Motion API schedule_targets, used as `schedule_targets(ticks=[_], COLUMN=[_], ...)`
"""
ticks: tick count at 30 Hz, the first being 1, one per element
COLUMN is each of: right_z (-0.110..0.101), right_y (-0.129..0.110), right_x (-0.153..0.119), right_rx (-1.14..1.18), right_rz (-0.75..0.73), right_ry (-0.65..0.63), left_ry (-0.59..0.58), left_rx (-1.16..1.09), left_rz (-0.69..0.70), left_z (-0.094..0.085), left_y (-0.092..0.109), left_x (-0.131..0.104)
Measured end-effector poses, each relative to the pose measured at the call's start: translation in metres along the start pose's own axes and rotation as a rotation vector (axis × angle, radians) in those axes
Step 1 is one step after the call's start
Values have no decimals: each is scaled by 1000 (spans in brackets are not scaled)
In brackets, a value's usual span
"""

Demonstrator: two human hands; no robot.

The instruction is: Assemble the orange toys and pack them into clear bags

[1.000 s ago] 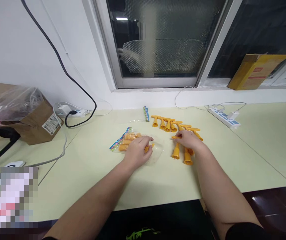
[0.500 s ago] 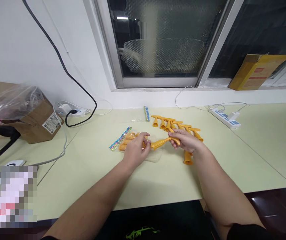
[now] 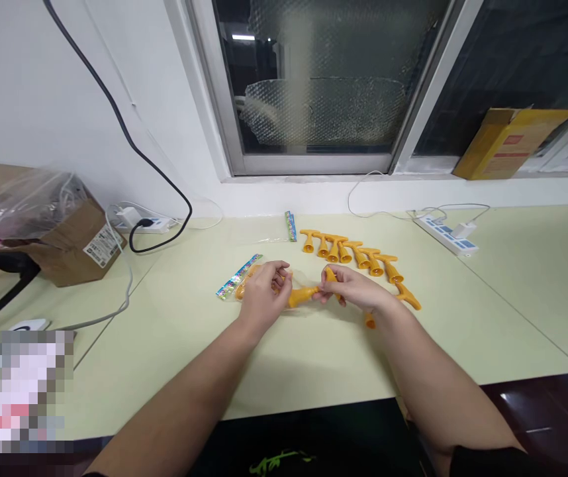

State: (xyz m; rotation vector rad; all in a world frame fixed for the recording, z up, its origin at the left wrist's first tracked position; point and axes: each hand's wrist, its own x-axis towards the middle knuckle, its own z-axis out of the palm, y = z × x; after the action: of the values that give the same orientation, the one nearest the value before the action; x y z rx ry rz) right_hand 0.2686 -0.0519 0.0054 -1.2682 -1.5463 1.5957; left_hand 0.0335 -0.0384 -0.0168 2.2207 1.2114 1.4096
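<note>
My right hand (image 3: 357,289) is closed on the crossbar end of an orange T-shaped plastic piece (image 3: 302,296), whose flared end points left. My left hand (image 3: 263,297) pinches the mouth of a clear plastic bag (image 3: 239,278) with a colourful printed header. Similar orange pieces lie inside that bag, partly hidden by the hand. The held piece's flared end is at the bag's mouth; how deep it sits I cannot tell. Beyond my right hand, several more orange T-shaped pieces (image 3: 333,249) lie in a slanting row. Two others are partly covered by my right wrist.
A second clear bag with a printed header (image 3: 290,226) lies at the back of the table (image 3: 308,371). Power strips stand at left (image 3: 157,225) and right (image 3: 447,236). An open cardboard box (image 3: 73,248) is at far left, and a yellow carton (image 3: 512,142) leans on the window.
My right hand has moved left with the orange piece, bringing its flared end to the bag's mouth. More of the row behind is uncovered. My left hand has shifted only slightly.
</note>
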Motion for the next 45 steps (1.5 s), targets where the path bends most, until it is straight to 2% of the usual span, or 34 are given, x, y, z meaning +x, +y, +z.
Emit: schedule_targets(ticks=[3,5,9,12,14,18,21,25,29,33,37,40,42,45], right_z=[8,15,35,52,60,66,67,71,74,75,75,74,71,61], right_y=[3,5,9,13,18,26,31,36,38,40,43,41,36,24], right_x=[7,11,16,18,20,25,29,35,43,51,56,54,49,35], right_rx=[71,175,385,394,231,-344,-501,-257,67,375,412,409,310,47], right_rz=[-61,-86,-102,-145,-224,-369,-390,-228,-210,-107,-105,-185,-262,-295], right_ry=[218,262,70,-6,58,294,349,260,184,78,-4,-25,-103,-217], left_ry=[-2,-10,-24,-16,-24,-37,-79,-139,-149,-191,-260,-258,-242,-223], left_rx=[-5,-3,-65,-121,-130,-157,-168,-103,-4,25,-16,-54,-62,-56], left_rz=[12,20,15,2,8,-1,22,99,173,239,266,286,285,262], left_z=[0,1,4,5,5,5,6,6,6,6,6,4,3,1], left_y=[3,3,1,0,0,-1,-1,-1,0,0,1,3,2,0], left_x=[-1,-2,-3,-3,-4,-6,-8,-8,-7,-8,-7,-5,-4,-4])
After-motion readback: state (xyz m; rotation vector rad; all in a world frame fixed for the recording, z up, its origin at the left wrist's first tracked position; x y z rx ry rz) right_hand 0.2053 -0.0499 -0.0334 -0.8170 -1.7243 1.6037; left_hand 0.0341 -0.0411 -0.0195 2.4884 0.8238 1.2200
